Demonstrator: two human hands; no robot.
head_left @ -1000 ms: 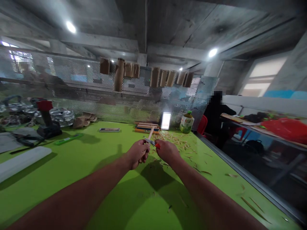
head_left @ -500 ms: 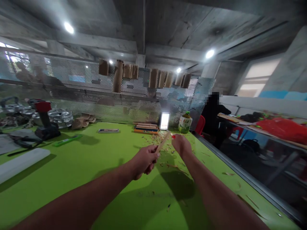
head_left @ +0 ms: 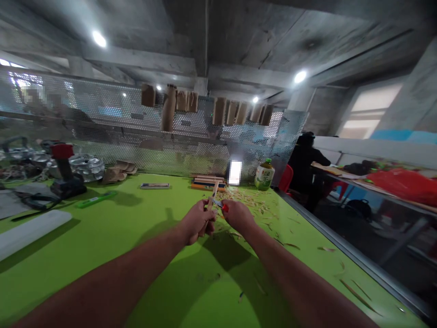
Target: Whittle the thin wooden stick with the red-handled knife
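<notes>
The left hand [head_left: 197, 222] was wrapped around a slim wooden stick [head_left: 215, 189], a bit below the middle of the frame, with the stick's far end poking up and tilting slightly right. The right hand [head_left: 238, 214], just beside it, was clamped on the red handle of a small knife [head_left: 225, 207], its blade right up by the stick (whether it was actually biting into the wood, I couldn't tell, way too small).

Both arms came in from the bottom corners over a bright green table [head_left: 119, 241]. Curly wood shavings [head_left: 261, 207] were scattered all over right of center, a few as far as the lower right. Just past the stick sat a low stack of wooden strips [head_left: 208, 181], and a green-capped bottle [head_left: 264, 176] stood upright to the right of that.

Left side was more cluttered: a small flat case [head_left: 154, 186] left of the strips, a green tool [head_left: 96, 199] further over, a drill [head_left: 64, 168] with a red top at the far left, and a long white piece [head_left: 36, 230] at the left edge. Across the back ran a perforated panel [head_left: 136, 136], and a person in dark clothes [head_left: 303, 159] sat at the right by another table.
</notes>
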